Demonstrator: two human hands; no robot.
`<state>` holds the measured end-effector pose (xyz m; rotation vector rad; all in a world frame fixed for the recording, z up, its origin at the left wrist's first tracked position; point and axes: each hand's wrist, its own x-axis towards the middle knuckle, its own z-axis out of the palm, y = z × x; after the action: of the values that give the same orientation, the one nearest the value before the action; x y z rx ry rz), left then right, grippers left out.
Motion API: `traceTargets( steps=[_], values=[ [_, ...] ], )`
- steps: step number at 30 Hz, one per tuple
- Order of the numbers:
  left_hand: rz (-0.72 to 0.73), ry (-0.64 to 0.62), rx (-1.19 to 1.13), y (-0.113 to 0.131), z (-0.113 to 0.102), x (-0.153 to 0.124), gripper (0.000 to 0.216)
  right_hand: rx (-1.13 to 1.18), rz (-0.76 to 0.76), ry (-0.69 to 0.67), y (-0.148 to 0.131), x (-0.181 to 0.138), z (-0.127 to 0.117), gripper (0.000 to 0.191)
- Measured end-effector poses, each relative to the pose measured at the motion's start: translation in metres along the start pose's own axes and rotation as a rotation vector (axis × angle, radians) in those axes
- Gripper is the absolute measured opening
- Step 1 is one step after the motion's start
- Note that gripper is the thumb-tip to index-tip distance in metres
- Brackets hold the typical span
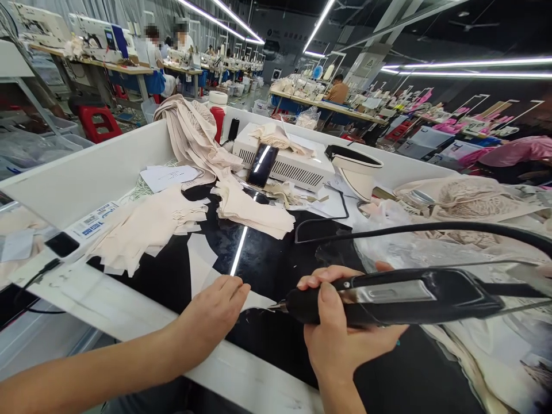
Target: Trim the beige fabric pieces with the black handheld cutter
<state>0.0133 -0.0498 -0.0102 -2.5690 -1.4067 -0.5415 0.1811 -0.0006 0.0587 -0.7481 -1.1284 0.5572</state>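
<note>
My right hand (340, 330) is wrapped round a long black corded hand tool (401, 296) whose thin metal tip (276, 307) points left over the glossy black tabletop (267, 264). My left hand (215, 313) lies just left of the tip, fingers curled down on a pale fabric piece (254, 300) that it presses to the table. The tool's black cord (431, 228) loops away to the right. Stacks of cream fabric pieces (146, 227) lie farther back on the left, and another stack (254, 210) sits in the middle.
A white boxed machine (297, 167) with a phone (262, 165) leaning on it stands at the back, beside a white iron-like device (357, 169). White walls (86, 172) edge the table. Lace garments (470, 198) and clear plastic pile up right. Other workers sit at distant sewing tables.
</note>
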Motion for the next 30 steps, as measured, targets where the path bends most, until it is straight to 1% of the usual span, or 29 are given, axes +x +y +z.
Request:
traceTargets(
  steps=[3, 6, 10, 15, 17, 19, 20, 23, 24, 26, 30],
  values=[
    [-0.001, -0.116, 0.004, 0.001, -0.001, 0.0, 0.039, -0.007, -0.021, -0.004, -0.003, -0.004, -0.001, 0.058],
    [-0.002, -0.179, -0.044, -0.002, -0.003, 0.0, 0.036, -0.009, -0.033, -0.007, -0.006, -0.008, -0.002, 0.059],
    [-0.01, -0.207, -0.142, -0.009, -0.01, -0.001, 0.032, -0.018, -0.037, -0.004, -0.01, -0.012, -0.002, 0.057],
    [0.036, -0.251, -0.112, -0.011, -0.018, 0.001, 0.03, -0.03, -0.035, 0.006, -0.015, -0.016, -0.002, 0.057],
    [0.066, -0.265, -0.061, -0.009, -0.017, 0.002, 0.022, -0.031, -0.029, 0.012, -0.015, -0.017, -0.001, 0.058],
    [0.091, -0.246, -0.014, -0.004, -0.014, 0.002, 0.009, -0.03, -0.023, 0.016, -0.016, -0.019, 0.0, 0.058],
    [0.094, -0.217, 0.0, -0.001, -0.012, 0.001, 0.011, -0.029, -0.019, 0.019, -0.016, -0.02, 0.0, 0.057],
    [0.081, -0.095, 0.025, 0.007, -0.005, -0.004, 0.055, -0.03, -0.008, 0.019, -0.017, -0.021, -0.001, 0.056],
    [0.078, -0.065, 0.036, 0.009, -0.003, -0.006, 0.064, -0.03, -0.005, 0.017, -0.017, -0.021, -0.002, 0.056],
    [0.083, -0.041, 0.061, 0.013, -0.001, -0.01, 0.071, -0.025, 0.011, 0.012, -0.017, -0.02, -0.003, 0.056],
    [0.072, -0.052, 0.084, 0.015, 0.002, -0.013, 0.071, 0.011, 0.01, 0.007, -0.012, -0.012, 0.001, 0.056]
  ],
)
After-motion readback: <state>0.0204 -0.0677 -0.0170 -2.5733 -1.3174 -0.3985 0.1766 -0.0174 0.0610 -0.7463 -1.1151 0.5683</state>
